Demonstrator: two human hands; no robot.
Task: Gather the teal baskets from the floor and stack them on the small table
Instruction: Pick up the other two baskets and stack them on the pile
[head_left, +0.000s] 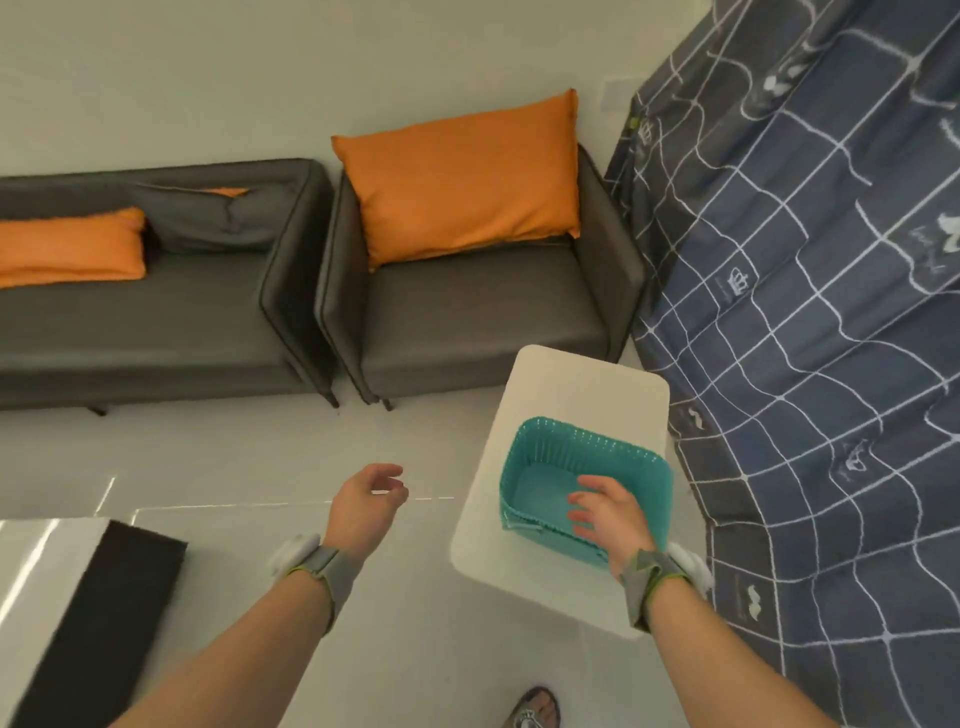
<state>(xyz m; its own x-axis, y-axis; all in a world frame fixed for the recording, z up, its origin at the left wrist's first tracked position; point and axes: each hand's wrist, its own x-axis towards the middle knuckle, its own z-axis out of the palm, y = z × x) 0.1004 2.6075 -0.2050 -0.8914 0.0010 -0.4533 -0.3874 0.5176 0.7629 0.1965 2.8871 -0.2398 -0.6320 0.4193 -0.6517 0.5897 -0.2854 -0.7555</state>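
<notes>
A long grey sofa (156, 312) and a grey armchair (467, 312) are standing far back by the wall, each holding an orange pillow (462, 176). A big blue checked cloth (805, 312) is hanging on the right. Nearer, the small white table (561, 384) is holding the teal basket (550, 467), sitting upright. The right hand (608, 514) is floating over the basket's near right corner, fingers spread and loose, holding nothing. The left hand (369, 504) is hanging to the left of the table, fingers loosely bent, also holding nothing.
</notes>
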